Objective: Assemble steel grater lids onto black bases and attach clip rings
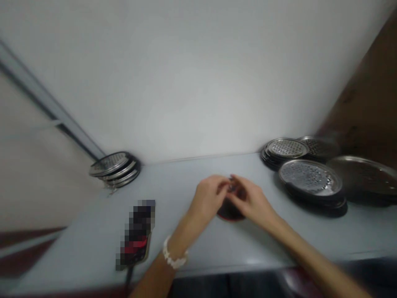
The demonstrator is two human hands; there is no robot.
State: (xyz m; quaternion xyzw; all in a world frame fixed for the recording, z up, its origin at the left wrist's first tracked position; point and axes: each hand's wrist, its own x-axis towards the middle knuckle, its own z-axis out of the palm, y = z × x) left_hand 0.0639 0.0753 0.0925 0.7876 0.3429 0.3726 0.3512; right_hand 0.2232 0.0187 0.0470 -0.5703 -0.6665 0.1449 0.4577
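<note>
My left hand and my right hand meet in the middle of the pale grey table. Their fingertips close on the upper part of a dark round disc with a red rim. A small shiny piece shows between my fingers, too small and blurred to name. Much of the disc is hidden behind my hands. A white beaded bracelet circles my left wrist.
Stacks of perforated metal discs stand at the right of the table, with a smaller stack in the far left corner. A blurred-out phone with a dark cable lies to the left of my hands. A white wall rises behind.
</note>
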